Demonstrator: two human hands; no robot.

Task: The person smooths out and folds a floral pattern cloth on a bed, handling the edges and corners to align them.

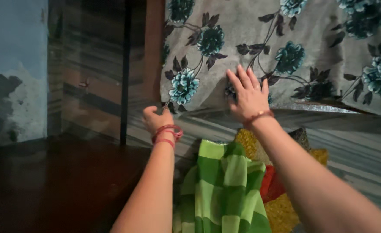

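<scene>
A grey bed sheet with teal flowers and dark leaves covers the bed at the top of the head view. My left hand is closed on the sheet's lower left corner, at the bed's edge. My right hand lies flat on the sheet with fingers spread, a little to the right of the left hand. Both wrists wear red bangles. Below my arms hangs green checked cloth with yellow and red fabric beside it.
The wooden bed side runs below the sheet's edge. A dark wooden headboard or panel stands at the left, with a worn blue wall beyond it. Dark reddish floor lies at the lower left.
</scene>
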